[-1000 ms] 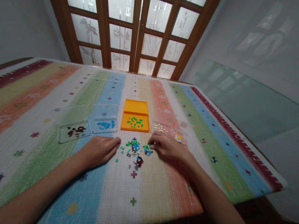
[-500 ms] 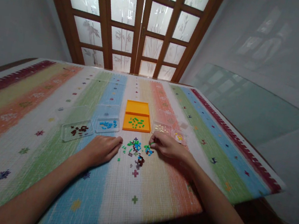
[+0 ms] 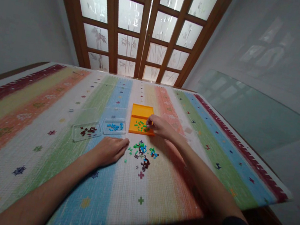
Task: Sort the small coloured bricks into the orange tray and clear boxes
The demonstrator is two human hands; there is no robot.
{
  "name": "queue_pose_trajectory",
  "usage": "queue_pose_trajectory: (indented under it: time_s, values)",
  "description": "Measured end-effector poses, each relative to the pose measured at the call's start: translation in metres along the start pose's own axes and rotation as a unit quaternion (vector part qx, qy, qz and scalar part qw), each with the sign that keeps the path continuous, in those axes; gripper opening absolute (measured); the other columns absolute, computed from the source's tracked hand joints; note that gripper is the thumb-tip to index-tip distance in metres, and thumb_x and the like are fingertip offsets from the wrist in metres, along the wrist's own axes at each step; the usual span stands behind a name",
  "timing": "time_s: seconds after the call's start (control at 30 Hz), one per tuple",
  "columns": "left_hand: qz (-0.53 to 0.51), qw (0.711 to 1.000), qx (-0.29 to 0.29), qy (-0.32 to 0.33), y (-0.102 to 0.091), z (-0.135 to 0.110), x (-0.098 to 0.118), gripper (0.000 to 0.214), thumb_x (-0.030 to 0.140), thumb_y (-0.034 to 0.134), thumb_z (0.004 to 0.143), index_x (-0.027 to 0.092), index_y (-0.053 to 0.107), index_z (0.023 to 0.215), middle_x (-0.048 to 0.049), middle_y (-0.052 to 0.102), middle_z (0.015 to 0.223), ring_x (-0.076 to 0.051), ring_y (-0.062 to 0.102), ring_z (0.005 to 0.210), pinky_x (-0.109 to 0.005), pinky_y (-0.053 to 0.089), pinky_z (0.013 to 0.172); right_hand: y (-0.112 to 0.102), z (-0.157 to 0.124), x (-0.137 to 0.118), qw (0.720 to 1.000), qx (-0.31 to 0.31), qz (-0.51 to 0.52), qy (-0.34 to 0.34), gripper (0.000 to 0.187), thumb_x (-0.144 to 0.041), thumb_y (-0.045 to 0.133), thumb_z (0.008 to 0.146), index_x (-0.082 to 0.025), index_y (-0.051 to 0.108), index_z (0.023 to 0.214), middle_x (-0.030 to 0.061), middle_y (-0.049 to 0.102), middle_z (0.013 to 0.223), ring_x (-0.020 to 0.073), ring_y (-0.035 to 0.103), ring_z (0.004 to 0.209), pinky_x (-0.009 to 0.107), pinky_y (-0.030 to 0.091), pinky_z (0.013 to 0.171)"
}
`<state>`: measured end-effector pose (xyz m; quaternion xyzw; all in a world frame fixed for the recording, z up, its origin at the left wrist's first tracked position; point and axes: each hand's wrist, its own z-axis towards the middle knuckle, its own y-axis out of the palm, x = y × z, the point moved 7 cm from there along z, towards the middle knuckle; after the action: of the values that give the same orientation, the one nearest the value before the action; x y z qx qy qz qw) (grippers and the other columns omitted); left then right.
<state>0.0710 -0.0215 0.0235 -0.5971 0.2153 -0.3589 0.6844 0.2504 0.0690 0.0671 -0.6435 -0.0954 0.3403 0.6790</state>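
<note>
My right hand (image 3: 158, 126) is over the right side of the open orange box (image 3: 142, 110), its fingertips pinched together just above the small green bricks (image 3: 139, 124) lying inside. Whatever the pinch holds is too small and covered to make out. On the tablecloth, my left hand (image 3: 112, 150) rests palm down with fingers loosely stretched and nothing visible in them. Its fingertips lie beside a loose pile of mixed green, blue and brown bricks (image 3: 141, 148). More brown bricks (image 3: 145, 163) form the near part of this pile.
Left of the orange box stand a clear tray (image 3: 114, 133) with blue bricks and another clear tray (image 3: 75, 138) with brown bricks. Clear plastic (image 3: 192, 133) shows right of the box, mostly behind my right arm. A striped cloth (image 3: 125, 199) covers the table.
My right hand has moved from the edge of the brick pile forward and left to over the orange box. My left hand stays by the pile. The view has shifted slightly.
</note>
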Motion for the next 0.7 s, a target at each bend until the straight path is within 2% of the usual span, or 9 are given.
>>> queue_pose_trajectory:
  time_s: [0.2, 0.5, 0.7]
  values:
    - [0.011, 1.0, -0.009, -0.008, 0.0, 0.002, 0.002, 0.022, 0.026, 0.036, 0.104, 0.019, 0.057, 0.101, -0.007, 0.074, 0.087, -0.022, 0.071, 0.075, -0.031, 0.046, 0.064, 0.007, 0.019, 0.005, 0.999, -0.008, -0.028, 0.015, 0.017, -0.003, 0.061, 0.085, -0.02, 0.065, 0.087, 0.0062, 0.07, 0.095, 0.0186, 0.06, 0.084, 0.027, 0.043, 0.072]
    - [-0.003, 1.0, 0.0, -0.006, -0.002, 0.001, 0.002, 0.02, 0.026, 0.037, 0.103, 0.02, 0.056, 0.1, -0.0065, 0.073, 0.087, -0.021, 0.07, 0.075, -0.03, 0.047, 0.065, 0.008, 0.023, 0.007, 1.0, -0.008, -0.008, 0.028, 0.012, -0.01, 0.064, 0.091, -0.017, 0.072, 0.097, 0.0086, 0.075, 0.099, 0.018, 0.065, 0.084, 0.026, 0.044, 0.072]
    - [-0.007, 1.0, -0.005, -0.008, -0.001, 0.001, 0.002, 0.023, 0.027, 0.034, 0.104, 0.02, 0.056, 0.1, -0.0069, 0.074, 0.088, -0.021, 0.07, 0.075, -0.031, 0.047, 0.064, 0.006, 0.024, 0.007, 1.0, 0.011, 0.0, 0.026, 0.023, -0.007, 0.067, 0.088, -0.02, 0.078, 0.103, 0.0083, 0.078, 0.103, 0.0208, 0.07, 0.092, 0.028, 0.048, 0.08]
